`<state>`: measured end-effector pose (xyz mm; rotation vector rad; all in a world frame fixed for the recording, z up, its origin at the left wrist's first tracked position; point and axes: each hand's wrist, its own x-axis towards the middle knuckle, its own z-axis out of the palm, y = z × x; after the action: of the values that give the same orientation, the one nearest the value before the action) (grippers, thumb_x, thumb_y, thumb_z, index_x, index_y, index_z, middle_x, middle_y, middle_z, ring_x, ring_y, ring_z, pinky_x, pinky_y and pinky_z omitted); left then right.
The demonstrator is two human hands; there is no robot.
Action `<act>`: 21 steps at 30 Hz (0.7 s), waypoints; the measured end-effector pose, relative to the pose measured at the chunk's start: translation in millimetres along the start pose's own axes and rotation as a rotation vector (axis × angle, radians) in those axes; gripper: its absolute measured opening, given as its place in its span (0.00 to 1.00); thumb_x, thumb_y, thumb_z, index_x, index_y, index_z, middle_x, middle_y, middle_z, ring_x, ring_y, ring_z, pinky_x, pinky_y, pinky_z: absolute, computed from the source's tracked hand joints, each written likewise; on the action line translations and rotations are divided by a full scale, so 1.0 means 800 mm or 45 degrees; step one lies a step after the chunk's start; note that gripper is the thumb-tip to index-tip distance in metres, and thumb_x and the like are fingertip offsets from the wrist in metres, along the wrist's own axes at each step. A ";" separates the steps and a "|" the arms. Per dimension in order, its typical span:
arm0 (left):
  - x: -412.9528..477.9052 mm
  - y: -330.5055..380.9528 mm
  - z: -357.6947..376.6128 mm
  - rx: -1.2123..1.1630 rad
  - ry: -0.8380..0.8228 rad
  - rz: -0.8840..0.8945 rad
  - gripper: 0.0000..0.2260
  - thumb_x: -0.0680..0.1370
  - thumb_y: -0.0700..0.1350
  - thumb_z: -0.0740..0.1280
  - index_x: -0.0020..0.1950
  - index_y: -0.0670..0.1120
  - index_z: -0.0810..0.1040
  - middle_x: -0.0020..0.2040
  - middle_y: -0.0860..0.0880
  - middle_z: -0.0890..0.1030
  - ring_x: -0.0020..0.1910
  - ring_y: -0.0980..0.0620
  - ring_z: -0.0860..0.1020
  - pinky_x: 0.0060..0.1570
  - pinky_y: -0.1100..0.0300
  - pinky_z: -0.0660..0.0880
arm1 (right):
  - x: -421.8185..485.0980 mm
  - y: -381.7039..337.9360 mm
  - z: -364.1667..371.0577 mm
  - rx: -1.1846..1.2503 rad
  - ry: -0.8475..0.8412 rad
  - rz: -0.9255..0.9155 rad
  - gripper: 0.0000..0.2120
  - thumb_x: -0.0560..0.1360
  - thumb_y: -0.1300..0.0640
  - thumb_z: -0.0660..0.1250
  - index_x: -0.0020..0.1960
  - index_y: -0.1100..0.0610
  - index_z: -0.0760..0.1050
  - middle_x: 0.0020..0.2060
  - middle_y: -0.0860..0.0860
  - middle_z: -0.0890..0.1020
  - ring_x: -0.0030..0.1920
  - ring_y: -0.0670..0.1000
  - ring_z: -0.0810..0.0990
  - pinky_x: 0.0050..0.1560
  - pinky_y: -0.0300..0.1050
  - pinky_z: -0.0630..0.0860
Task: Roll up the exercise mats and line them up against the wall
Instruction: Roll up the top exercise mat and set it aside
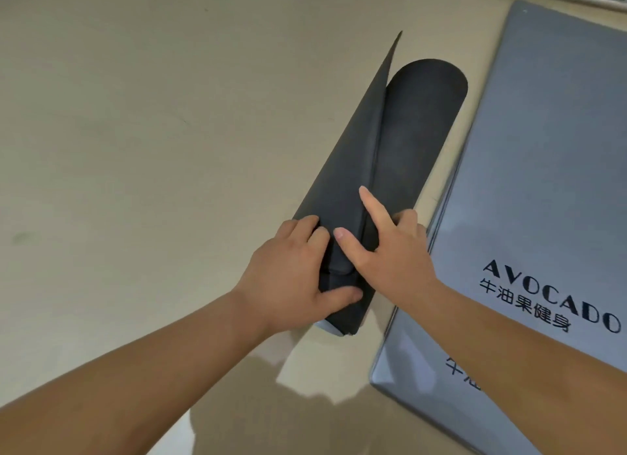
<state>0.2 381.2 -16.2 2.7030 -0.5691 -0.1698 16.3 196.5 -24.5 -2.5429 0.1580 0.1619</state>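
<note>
Both my hands hold the black mat [417, 132] at twelve o'clock: left hand [288, 274] pinches its loose flap [353, 149], right hand [390, 254] clamps round it. If I slacken, it could spring open.

soft, even indoor light on a beige floor [118, 115]; soft-edged shadows pool near the bottom edge, a pale sheen crosses the grey mat [543, 183], wide-angle bending curves the frame's edges.
</note>
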 end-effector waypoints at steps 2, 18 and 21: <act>-0.006 -0.018 0.001 -0.019 -0.054 -0.017 0.47 0.69 0.76 0.65 0.78 0.48 0.66 0.77 0.49 0.65 0.75 0.47 0.65 0.65 0.50 0.76 | 0.001 -0.006 0.004 -0.006 0.010 -0.026 0.36 0.75 0.27 0.62 0.79 0.27 0.52 0.61 0.48 0.64 0.64 0.51 0.62 0.58 0.46 0.66; -0.010 -0.014 0.014 -0.041 -0.079 0.360 0.27 0.64 0.56 0.84 0.59 0.49 0.81 0.59 0.44 0.71 0.53 0.42 0.72 0.44 0.48 0.79 | -0.050 0.039 0.004 0.651 0.001 0.018 0.33 0.72 0.50 0.76 0.68 0.42 0.60 0.67 0.48 0.67 0.63 0.36 0.72 0.55 0.28 0.75; -0.026 -0.009 0.025 -0.041 0.013 0.425 0.23 0.67 0.56 0.82 0.55 0.46 0.82 0.56 0.42 0.72 0.49 0.41 0.74 0.38 0.47 0.79 | -0.055 0.040 0.006 0.705 0.099 0.093 0.29 0.73 0.43 0.77 0.65 0.42 0.62 0.66 0.47 0.67 0.63 0.37 0.72 0.63 0.41 0.77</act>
<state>-20.0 388.9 -36.5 2.5302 -0.9915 -0.0752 -32.6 176.3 -39.6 -1.9934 0.2838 0.0384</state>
